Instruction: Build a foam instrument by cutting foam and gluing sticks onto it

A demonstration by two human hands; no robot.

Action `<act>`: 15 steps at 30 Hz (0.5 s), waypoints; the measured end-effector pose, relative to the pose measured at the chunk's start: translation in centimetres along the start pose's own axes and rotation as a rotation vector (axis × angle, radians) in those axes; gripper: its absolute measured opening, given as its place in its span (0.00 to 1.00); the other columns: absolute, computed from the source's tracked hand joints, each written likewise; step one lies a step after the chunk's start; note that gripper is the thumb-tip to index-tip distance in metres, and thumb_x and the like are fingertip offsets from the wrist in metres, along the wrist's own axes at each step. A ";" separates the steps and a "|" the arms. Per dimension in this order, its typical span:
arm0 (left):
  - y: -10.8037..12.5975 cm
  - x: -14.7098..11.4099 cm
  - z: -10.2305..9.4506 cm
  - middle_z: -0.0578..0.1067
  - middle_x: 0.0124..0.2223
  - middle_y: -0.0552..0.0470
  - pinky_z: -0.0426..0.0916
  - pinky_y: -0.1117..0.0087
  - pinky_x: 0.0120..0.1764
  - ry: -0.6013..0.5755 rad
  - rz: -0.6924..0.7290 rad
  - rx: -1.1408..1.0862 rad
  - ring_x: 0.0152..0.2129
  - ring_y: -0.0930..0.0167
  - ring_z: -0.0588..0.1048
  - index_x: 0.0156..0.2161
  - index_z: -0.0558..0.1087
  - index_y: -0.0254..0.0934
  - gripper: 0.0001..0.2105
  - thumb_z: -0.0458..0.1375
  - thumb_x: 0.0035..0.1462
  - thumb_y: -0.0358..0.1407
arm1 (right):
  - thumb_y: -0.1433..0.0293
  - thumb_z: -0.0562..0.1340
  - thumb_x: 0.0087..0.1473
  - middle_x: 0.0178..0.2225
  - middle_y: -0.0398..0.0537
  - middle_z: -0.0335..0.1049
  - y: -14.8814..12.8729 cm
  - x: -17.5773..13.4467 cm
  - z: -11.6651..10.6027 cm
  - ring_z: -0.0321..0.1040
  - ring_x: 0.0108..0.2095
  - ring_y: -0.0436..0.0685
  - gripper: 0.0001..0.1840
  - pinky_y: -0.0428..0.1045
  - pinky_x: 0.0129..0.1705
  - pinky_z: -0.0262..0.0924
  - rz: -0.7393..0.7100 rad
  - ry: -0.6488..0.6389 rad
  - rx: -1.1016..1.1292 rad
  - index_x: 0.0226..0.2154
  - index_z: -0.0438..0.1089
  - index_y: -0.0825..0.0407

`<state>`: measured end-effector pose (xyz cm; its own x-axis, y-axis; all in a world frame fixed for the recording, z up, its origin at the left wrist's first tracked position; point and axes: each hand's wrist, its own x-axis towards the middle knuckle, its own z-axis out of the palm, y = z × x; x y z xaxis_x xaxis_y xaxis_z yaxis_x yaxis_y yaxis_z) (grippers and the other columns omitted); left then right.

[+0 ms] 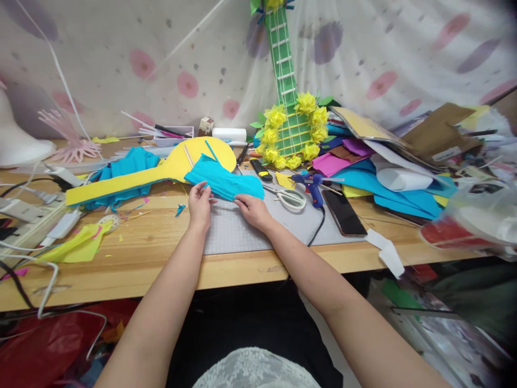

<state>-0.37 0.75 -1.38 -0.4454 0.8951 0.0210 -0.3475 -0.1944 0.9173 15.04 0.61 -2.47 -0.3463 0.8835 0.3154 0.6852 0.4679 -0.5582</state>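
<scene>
A strip of blue crepe paper (220, 178) is stretched between my two hands above the grey cutting mat (230, 231). My left hand (201, 202) pinches its lower left edge, and my right hand (252, 209) grips the lower edge further right. Just behind the paper lies a yellow guitar-shaped cutout (173, 161) with a long neck pointing left; thin sticks rest on its round body. White-handled scissors (291, 199) lie to the right of my right hand, near a blue glue gun (313, 186).
A green paper guitar with yellow flowers (288, 126) leans at the back. A phone (343, 213) lies right of the mat, before a heap of coloured paper (363, 167). Power strips and cables (32, 226) crowd the left; crumpled blue paper (121, 178) lies under the yellow neck.
</scene>
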 end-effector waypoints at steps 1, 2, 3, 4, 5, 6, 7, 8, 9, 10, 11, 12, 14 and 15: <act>-0.1 0.1 -0.1 0.65 0.24 0.59 0.64 0.79 0.20 0.002 0.016 0.025 0.18 0.80 0.66 0.36 0.68 0.36 0.17 0.64 0.39 0.38 | 0.65 0.53 0.57 0.44 0.49 0.71 0.1 0.0 0.0 0.66 0.45 0.56 0.15 0.51 0.46 0.59 0.003 0.009 0.006 0.42 0.70 0.50; -0.1 0.1 -0.1 0.65 0.23 0.59 0.64 0.79 0.21 0.003 0.029 0.045 0.18 0.80 0.66 0.36 0.68 0.35 0.17 0.64 0.38 0.37 | 0.65 0.53 0.56 0.44 0.49 0.71 0.1 0.0 0.1 0.66 0.45 0.56 0.15 0.51 0.46 0.59 0.006 0.018 0.013 0.42 0.71 0.50; -0.2 0.1 -0.1 0.65 0.22 0.60 0.65 0.78 0.20 0.008 0.035 0.056 0.17 0.80 0.65 0.36 0.69 0.35 0.17 0.64 0.38 0.37 | 0.65 0.53 0.56 0.43 0.49 0.71 0.2 0.0 0.1 0.67 0.45 0.56 0.15 0.51 0.47 0.59 0.008 0.026 0.020 0.42 0.71 0.50; -0.2 0.1 -0.1 0.65 0.21 0.61 0.64 0.78 0.20 0.018 0.035 0.061 0.15 0.81 0.64 0.35 0.69 0.35 0.17 0.64 0.38 0.38 | 0.65 0.53 0.56 0.43 0.50 0.71 0.2 0.0 0.1 0.67 0.45 0.56 0.15 0.51 0.47 0.59 0.012 0.034 0.029 0.42 0.71 0.51; -0.2 0.0 -0.1 0.65 0.21 0.61 0.64 0.78 0.19 0.031 0.031 0.060 0.14 0.81 0.63 0.35 0.70 0.34 0.16 0.64 0.38 0.38 | 0.65 0.53 0.56 0.43 0.50 0.71 0.2 0.1 0.1 0.67 0.45 0.56 0.15 0.51 0.47 0.59 0.018 0.043 0.039 0.42 0.71 0.52; -0.2 0.0 -0.1 0.66 0.21 0.60 0.64 0.78 0.19 0.039 0.023 0.057 0.13 0.82 0.63 0.35 0.71 0.34 0.16 0.64 0.38 0.38 | 0.66 0.53 0.56 0.43 0.51 0.71 0.2 0.1 0.0 0.67 0.45 0.56 0.15 0.50 0.47 0.59 0.027 0.052 0.051 0.42 0.71 0.52; -0.2 -0.1 0.0 0.68 0.22 0.59 0.64 0.78 0.19 0.036 0.011 0.052 0.13 0.82 0.63 0.34 0.72 0.34 0.16 0.64 0.38 0.38 | 0.66 0.54 0.56 0.43 0.51 0.71 0.2 0.1 0.0 0.67 0.45 0.56 0.15 0.50 0.47 0.59 0.039 0.063 0.064 0.41 0.71 0.53; -0.2 -0.2 0.0 0.69 0.23 0.58 0.65 0.77 0.19 0.024 -0.005 0.047 0.13 0.83 0.63 0.34 0.72 0.34 0.15 0.64 0.37 0.38 | 0.66 0.54 0.56 0.43 0.51 0.71 0.2 0.1 0.0 0.67 0.45 0.56 0.15 0.50 0.47 0.59 0.053 0.074 0.077 0.41 0.71 0.53; -0.1 -0.2 0.0 0.71 0.24 0.57 0.66 0.77 0.21 0.004 -0.023 0.042 0.14 0.83 0.63 0.34 0.73 0.33 0.15 0.64 0.37 0.37 | 0.66 0.54 0.55 0.43 0.50 0.71 0.3 0.2 -0.1 0.67 0.45 0.55 0.15 0.50 0.47 0.59 0.067 0.085 0.089 0.41 0.72 0.53; -0.1 -0.3 0.0 0.72 0.25 0.56 0.68 0.76 0.22 -0.018 -0.043 0.038 0.14 0.83 0.64 0.33 0.74 0.33 0.15 0.65 0.37 0.37 | 0.66 0.55 0.55 0.43 0.50 0.72 0.4 0.2 -0.1 0.67 0.44 0.55 0.14 0.50 0.47 0.59 0.079 0.093 0.100 0.41 0.72 0.52; -0.1 -0.4 0.1 0.72 0.25 0.55 0.69 0.75 0.23 -0.039 -0.062 0.035 0.15 0.82 0.65 0.33 0.74 0.32 0.15 0.65 0.37 0.36 | 0.66 0.55 0.55 0.43 0.49 0.72 0.4 0.2 -0.1 0.67 0.44 0.55 0.14 0.50 0.47 0.59 0.089 0.099 0.109 0.40 0.72 0.52; 0.0 -0.4 0.1 0.73 0.25 0.55 0.69 0.74 0.24 -0.051 -0.078 0.032 0.16 0.81 0.66 0.33 0.74 0.32 0.14 0.65 0.37 0.35 | 0.66 0.56 0.54 0.42 0.49 0.72 0.5 0.2 -0.1 0.67 0.44 0.55 0.14 0.50 0.47 0.59 0.097 0.104 0.119 0.40 0.72 0.51; 0.1 -0.5 0.2 0.74 0.26 0.52 0.70 0.74 0.26 -0.051 -0.098 0.018 0.19 0.79 0.69 0.33 0.74 0.31 0.12 0.64 0.39 0.34 | 0.65 0.56 0.54 0.42 0.48 0.72 0.7 0.3 0.0 0.68 0.43 0.56 0.13 0.51 0.46 0.60 0.097 0.108 0.143 0.39 0.73 0.50; 0.1 -0.5 0.2 0.74 0.28 0.51 0.70 0.74 0.26 -0.047 -0.104 0.005 0.20 0.78 0.70 0.33 0.73 0.31 0.11 0.63 0.40 0.33 | 0.65 0.56 0.54 0.41 0.48 0.73 0.8 0.2 0.1 0.68 0.42 0.55 0.13 0.51 0.45 0.60 0.091 0.110 0.155 0.39 0.73 0.50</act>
<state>-0.02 0.33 -1.24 -0.3674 0.9284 -0.0560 -0.3857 -0.0973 0.9175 15.47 1.21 -2.91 -0.2096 0.9186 0.3351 0.6009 0.3914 -0.6970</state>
